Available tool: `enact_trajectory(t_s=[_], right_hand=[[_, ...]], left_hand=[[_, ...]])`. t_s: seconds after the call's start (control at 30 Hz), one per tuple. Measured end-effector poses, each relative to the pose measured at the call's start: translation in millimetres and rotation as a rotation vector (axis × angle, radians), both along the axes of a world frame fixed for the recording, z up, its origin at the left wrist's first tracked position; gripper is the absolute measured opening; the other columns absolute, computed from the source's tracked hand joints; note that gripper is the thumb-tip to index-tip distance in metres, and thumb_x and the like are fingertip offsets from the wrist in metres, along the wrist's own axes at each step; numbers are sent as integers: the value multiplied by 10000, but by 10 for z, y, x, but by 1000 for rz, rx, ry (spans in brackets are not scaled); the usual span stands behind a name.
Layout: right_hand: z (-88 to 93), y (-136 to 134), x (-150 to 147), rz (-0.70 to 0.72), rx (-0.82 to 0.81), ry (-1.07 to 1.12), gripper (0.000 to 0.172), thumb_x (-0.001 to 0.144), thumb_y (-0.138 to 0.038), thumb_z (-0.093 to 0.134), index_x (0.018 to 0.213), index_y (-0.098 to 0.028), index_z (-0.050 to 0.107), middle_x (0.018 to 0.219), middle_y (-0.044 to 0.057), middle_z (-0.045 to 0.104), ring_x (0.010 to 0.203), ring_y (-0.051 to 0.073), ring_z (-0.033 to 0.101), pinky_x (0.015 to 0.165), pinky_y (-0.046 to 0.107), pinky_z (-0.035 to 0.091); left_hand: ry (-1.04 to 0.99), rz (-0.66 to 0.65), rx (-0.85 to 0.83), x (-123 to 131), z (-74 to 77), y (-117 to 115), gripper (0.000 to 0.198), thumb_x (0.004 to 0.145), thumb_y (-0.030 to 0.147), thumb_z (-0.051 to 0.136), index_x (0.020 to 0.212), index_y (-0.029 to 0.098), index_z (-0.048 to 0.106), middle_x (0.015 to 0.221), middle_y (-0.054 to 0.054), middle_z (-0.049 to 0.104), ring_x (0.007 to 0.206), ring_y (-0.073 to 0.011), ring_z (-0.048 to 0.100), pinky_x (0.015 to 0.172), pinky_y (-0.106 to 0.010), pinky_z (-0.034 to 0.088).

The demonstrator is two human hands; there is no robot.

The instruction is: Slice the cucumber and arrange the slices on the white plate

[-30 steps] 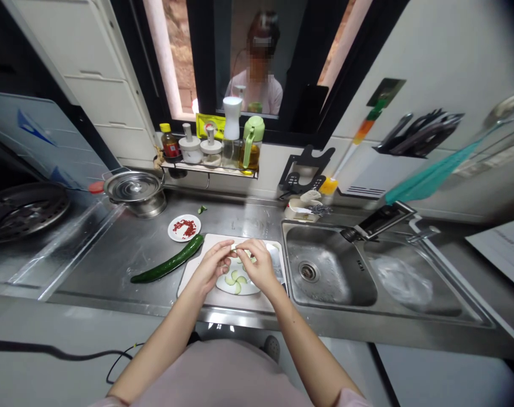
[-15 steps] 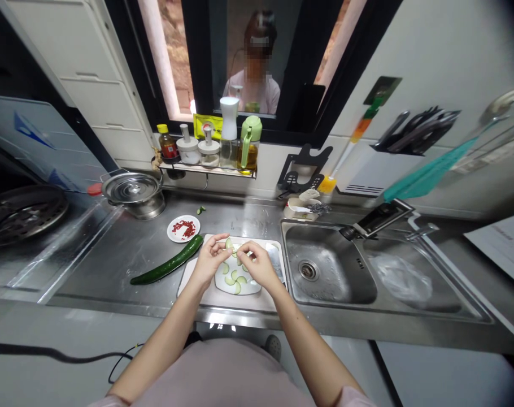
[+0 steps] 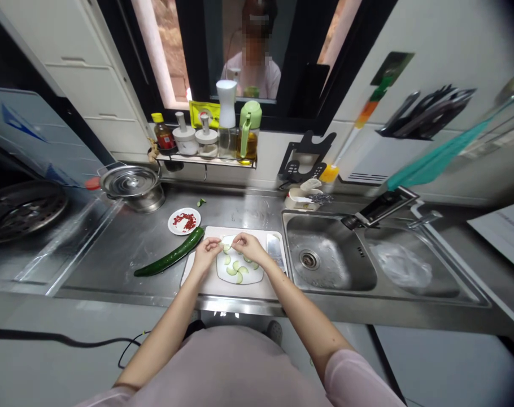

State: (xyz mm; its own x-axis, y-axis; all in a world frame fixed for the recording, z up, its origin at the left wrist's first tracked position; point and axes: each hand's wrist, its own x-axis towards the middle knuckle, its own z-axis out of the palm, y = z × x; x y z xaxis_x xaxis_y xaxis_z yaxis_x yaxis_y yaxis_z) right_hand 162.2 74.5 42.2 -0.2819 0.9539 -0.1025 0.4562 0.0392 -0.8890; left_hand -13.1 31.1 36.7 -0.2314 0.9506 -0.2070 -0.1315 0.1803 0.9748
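My left hand [image 3: 208, 254] is pinched over the upper left of a white, dark-rimmed plate [image 3: 253, 276], with a pale cucumber slice at its fingertips. Close beside it, my right hand [image 3: 249, 247] has thumb and fingers pressed together above the plate; what they hold, if anything, is too small to make out. Several half-moon cucumber slices [image 3: 239, 269] lie on the plate, some fanned in a curve. Under the plate is a pale cutting board [image 3: 208, 287], with a broad knife blade [image 3: 274, 247] on its right side. A long dark green cucumber [image 3: 168, 260] rests left of the board.
A small white dish [image 3: 172, 228] with chopped red pieces stands behind the cucumber, near green scraps [image 3: 201, 202]. A lidded steel pot [image 3: 144, 198] is at back left. On the right is a steel sink [image 3: 333, 282] with a tap [image 3: 384, 212]. A condiment shelf [image 3: 206, 160] hangs behind.
My hands have moved apart and lowered toward the plate. The slice seen upright between them is no longer raised; one slice lies on the plate between my fingertips. The view has shifted slightly.
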Motion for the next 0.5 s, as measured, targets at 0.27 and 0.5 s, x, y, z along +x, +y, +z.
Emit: enact_trajectory(t_s=[0.27,0.5], right_hand=[[-394,32,-119,63,-30,-180,80,745,-247,656,778,-179,628,667,-39,585,628,101,505,610,200,355],[-332,64,-198,137,-11,-422,87,797,-249,639,857,-186,647,769,-9,648,671,110,539,617,208,333]], left_hand=[[81,9,-32,-50,-539,23,314,514,327,746,749,172,607,604,29,580,573,-108,544,595,-228,427],[342,-19,-72,-107,-754,48,269,624,358,665,820,178,623,692,11,617,615,-115,572,627,-226,440]])
